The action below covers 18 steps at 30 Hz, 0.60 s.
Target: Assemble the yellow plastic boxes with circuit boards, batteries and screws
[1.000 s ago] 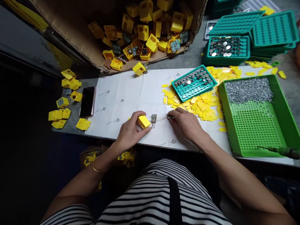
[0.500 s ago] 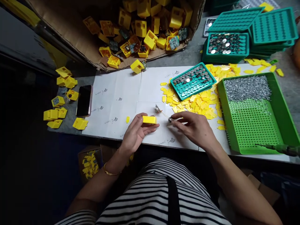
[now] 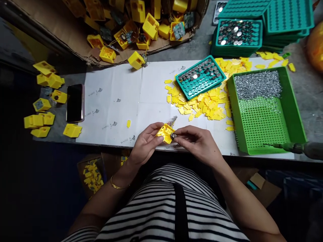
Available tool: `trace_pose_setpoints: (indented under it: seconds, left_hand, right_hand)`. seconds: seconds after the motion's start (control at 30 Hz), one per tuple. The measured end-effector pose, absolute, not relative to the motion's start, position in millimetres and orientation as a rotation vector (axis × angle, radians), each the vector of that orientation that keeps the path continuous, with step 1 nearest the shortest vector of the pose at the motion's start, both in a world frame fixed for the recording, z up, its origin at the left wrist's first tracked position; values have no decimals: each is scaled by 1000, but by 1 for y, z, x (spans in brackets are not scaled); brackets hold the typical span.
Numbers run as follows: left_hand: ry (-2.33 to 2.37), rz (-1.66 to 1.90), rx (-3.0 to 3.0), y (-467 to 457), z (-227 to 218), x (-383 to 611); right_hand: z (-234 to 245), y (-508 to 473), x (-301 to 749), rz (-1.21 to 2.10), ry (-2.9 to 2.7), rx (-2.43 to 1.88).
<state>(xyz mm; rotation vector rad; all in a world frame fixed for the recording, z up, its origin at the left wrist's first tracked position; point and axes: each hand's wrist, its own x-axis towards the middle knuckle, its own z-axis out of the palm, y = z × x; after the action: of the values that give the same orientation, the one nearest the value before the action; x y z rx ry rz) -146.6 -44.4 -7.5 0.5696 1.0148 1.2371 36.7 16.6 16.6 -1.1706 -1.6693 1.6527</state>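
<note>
My left hand (image 3: 146, 143) grips a yellow plastic housing (image 3: 165, 133), its hollow side turned up toward me. Between the thumb and fingers of my right hand (image 3: 195, 143) is a small round part (image 3: 173, 136), dark with a shiny face, held against the right edge of the housing. It looks like a little speaker, though its kind is not certain. A small circuit board (image 3: 173, 120) hangs by thin wires just behind the housing. Both hands are over the front of the white-covered table (image 3: 148, 116).
A cardboard box (image 3: 75, 50) of yellow housings stands at the back. A teal tray (image 3: 202, 77) of round metal parts rests on yellow tabs (image 3: 212, 107). To the right are a green basket (image 3: 270, 131) of screws and a screwdriver (image 3: 300, 148). A phone (image 3: 75, 102) lies left.
The housing has been turned so its hollow side faces up. My right hand has brought the round part leftward to the housing's edge. The whole view has shifted somewhat.
</note>
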Motion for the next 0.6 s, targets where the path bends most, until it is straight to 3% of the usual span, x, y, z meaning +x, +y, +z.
trace_pose_setpoints:
  seconds: [0.33,0.6]
  left_hand:
    - [1139,912,512,-49,-2,-153]
    - [1115,1062,555,-47,-2,-139]
  right_hand:
    - [11,10,41,1580,-1797,-1237]
    - [16,9,41,1391,-1978,-1251]
